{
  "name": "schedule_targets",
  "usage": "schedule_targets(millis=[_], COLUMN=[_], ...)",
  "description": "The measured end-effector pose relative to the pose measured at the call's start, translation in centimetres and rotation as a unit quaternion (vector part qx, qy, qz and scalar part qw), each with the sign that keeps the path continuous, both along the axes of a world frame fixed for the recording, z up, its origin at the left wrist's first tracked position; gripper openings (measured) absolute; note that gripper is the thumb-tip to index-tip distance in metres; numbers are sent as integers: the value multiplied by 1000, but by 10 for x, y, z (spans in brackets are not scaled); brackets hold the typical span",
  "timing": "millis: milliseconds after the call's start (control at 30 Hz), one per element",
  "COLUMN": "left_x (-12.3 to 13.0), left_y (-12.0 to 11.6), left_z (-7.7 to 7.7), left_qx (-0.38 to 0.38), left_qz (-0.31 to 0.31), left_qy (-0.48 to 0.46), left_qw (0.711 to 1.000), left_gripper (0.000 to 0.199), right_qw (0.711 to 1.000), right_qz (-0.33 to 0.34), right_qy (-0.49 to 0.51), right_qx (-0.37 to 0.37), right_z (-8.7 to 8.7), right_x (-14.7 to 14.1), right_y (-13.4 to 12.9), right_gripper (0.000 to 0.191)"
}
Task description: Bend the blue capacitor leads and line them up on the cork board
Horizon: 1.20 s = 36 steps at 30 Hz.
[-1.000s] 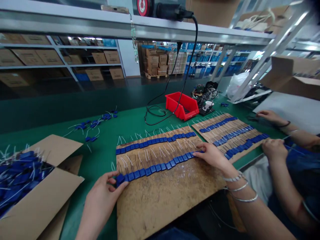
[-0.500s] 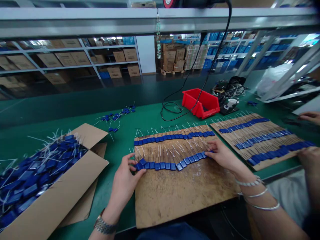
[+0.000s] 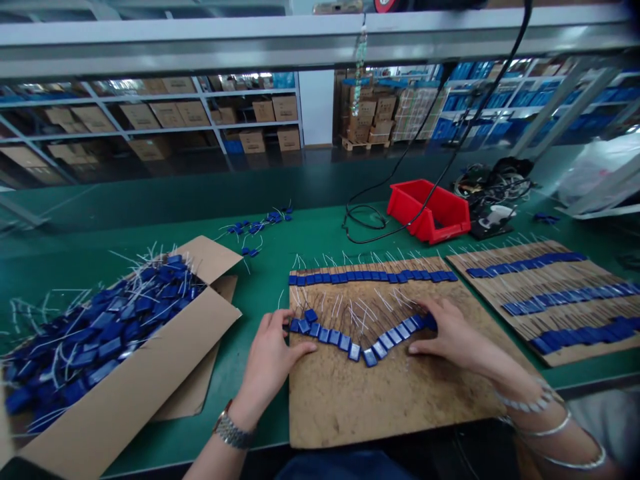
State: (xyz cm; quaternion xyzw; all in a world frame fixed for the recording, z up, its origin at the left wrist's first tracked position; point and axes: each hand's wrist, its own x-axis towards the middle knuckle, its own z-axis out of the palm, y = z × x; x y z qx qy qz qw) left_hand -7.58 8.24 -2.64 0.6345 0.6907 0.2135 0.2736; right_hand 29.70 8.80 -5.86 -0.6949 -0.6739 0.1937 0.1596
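A wooden board (image 3: 350, 407) lies before me with two rows of small blue square parts that have thin wire leads. The far row (image 3: 370, 276) is nearly straight. The near row (image 3: 336, 337) sags into a V, and one loose blue part (image 3: 311, 315) sits out of line near its left end. My left hand (image 3: 270, 353) is at that left end, fingertips by the outermost parts and thumb stretched away on the board. At the right end is my right hand (image 3: 453, 337), fingers against the last part and thumb spread apart from them.
On the left, a cardboard box (image 3: 150, 387) is heaped with blue parts. Loose blue parts (image 3: 255, 227) lie behind it on the green table. A red bin (image 3: 430, 210), a black cable (image 3: 367, 237) and a second board (image 3: 525, 283) with blue rows stand right.
The near row has bent into a deeper V, and one part near its left end has shifted out of line. Both my thumbs have spread away from the row. The view has turned left.
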Motion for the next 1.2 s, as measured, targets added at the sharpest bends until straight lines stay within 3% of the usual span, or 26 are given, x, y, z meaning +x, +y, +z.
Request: schedule_targets(millis=[100,167,233,333,400,500,633,967,1200], left_x=[8,12,15,23,32,48,60,34,36], left_y=[-1,-3,-10,-30,-47,-62,-57,-10,-13], left_z=[0,-1,-5,-15,-24,-31,-26,-15,-15], left_qx=[18,24,31,42,58,91,95,83,83], left_qz=[-3,-19,-42,-83,-114,-126,-85,-136,-129], left_qy=[-3,15,36,65,80,99,93,53,18], left_qw=[1000,999,998,994,989,983,987,986,988], left_gripper=[64,74,102,163,180,179,169,157,136], right_qw=[1000,999,999,999,999,999,997,997,996], right_qz=[17,24,30,39,41,49,70,72,90], right_qy=[-17,-21,-22,-21,-20,-15,-1,17,15], right_qx=[-1,0,2,9,12,12,10,-9,-1], right_z=[1,0,-1,-1,-1,0,4,13,14], right_x=[-18,-30,-40,-51,-57,-63,-69,-85,-131], right_y=[-6,-8,-11,-14,-15,-16,-13,13,29], right_gripper=[93,88,81,75,74,72,67,61,53])
